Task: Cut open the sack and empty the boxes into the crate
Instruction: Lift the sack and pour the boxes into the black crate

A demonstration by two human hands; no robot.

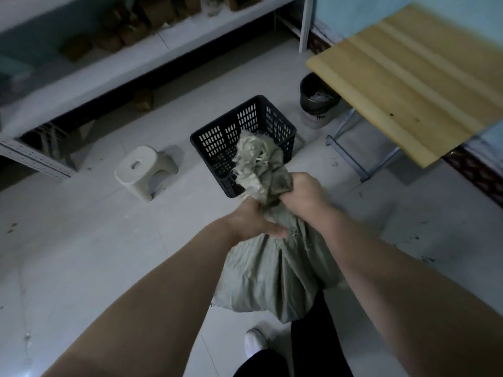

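- Woven grey-green sack [275, 270]: bulging, neck gathered and still closed, frayed pale fibres fanning from the bunched top; body hanging in front of the person's dark trouser legs, whether touching the tiled floor [81, 240] cannot be told.
- Left hand [253, 221]: clamped round the sack's neck on its left side, fingers curled into the cloth, thumb laid across the front of the fabric.
- Right hand [304, 191]: fisted round the sack's neck on its right side, just above and beside the left hand, fingers pressed together and buried in the gathered cloth.
- Black slotted plastic crate [242, 140]: standing on the floor directly beyond the sack, frayed sack top overlapping its near corner in view; interior mostly hidden, no boxes visible in the part shown.
- White plastic step stool [144, 170]: on the floor left of the crate, apart from it.
- Dark bucket [317, 102]: on the floor right of and beyond the crate, partly under the table edge; contents unclear.
- Yellow wooden tabletop [413, 80] on a metal folding frame: right of the crate, raised above it.
- Low white metal shelf [168, 47]: beyond and left of the crate, carrying blurred brown cardboard boxes [130, 28].
- White shoe [255, 341]: below the sack, at the near edge of view.
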